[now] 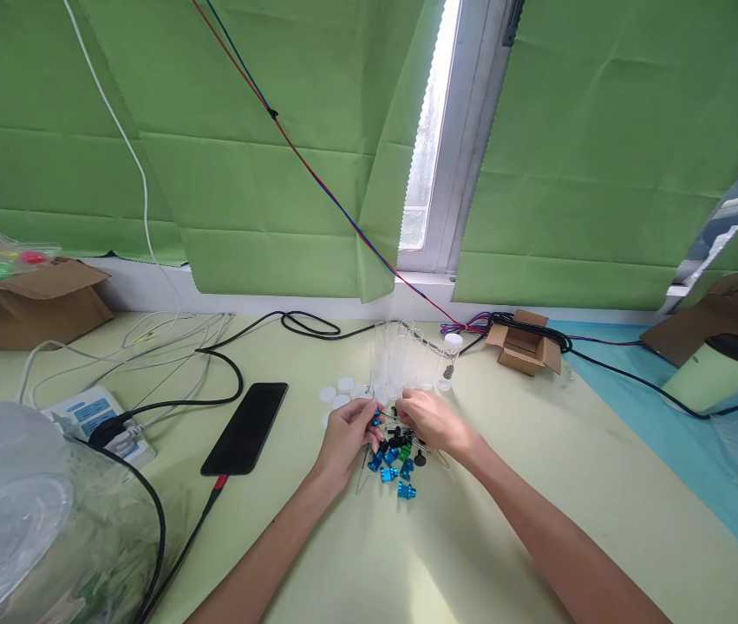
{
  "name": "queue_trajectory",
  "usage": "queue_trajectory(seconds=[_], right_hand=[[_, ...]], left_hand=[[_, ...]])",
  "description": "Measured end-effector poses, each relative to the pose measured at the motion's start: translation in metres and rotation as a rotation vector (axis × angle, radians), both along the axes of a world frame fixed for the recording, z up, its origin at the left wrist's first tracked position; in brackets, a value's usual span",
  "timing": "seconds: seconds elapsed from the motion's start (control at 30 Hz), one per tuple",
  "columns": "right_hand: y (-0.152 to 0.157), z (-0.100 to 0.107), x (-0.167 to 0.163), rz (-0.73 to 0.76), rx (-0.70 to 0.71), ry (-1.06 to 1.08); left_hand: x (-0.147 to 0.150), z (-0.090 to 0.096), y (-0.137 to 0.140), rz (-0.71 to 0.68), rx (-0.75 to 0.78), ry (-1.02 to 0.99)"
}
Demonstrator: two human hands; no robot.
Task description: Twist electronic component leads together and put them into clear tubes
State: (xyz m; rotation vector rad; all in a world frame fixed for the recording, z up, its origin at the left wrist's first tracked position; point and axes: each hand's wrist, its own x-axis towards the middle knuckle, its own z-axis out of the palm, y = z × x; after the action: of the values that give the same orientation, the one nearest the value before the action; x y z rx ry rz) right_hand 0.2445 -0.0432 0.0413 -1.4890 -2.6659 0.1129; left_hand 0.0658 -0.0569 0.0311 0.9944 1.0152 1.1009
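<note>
In the head view my left hand [348,433] pinches a small blue metal fitting [376,418] between thumb and fingers. My right hand [432,419] is closed just to its right, its fingertips curled near a thin metal rod; what they hold is hidden. Below and between the hands lies a loose pile of small parts: several blue fittings [388,474], a green fitting [404,452] and black pieces [420,458]. Thin wire-like rods stick out around the pile. Clear plastic tubes [395,355] stand right behind the hands, with white round caps [328,394] at their left.
A black phone [244,429] on a cable lies left of the hands, near a power strip [101,423]. A plastic-wrapped roll [36,520] fills the near left corner. Toward the right are a small cardboard box [521,351], black cable and a green tumbler [710,374].
</note>
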Motion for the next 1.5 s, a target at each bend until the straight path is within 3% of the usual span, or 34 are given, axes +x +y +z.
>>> queue_trajectory(seconds=[0.93,1.23,1.5], right_hand=[[-0.007,0.001,-0.002,-0.038,0.100,0.171],[-0.010,-0.008,0.000,-0.050,0.150,0.480],[-0.030,-0.015,-0.003,-0.157,-0.094,0.999]], left_hand=[[0.000,0.004,-0.003,-0.009,-0.003,-0.011],[0.001,0.005,-0.005,-0.014,0.002,-0.011],[0.002,0.000,-0.003,-0.035,-0.021,-0.047]])
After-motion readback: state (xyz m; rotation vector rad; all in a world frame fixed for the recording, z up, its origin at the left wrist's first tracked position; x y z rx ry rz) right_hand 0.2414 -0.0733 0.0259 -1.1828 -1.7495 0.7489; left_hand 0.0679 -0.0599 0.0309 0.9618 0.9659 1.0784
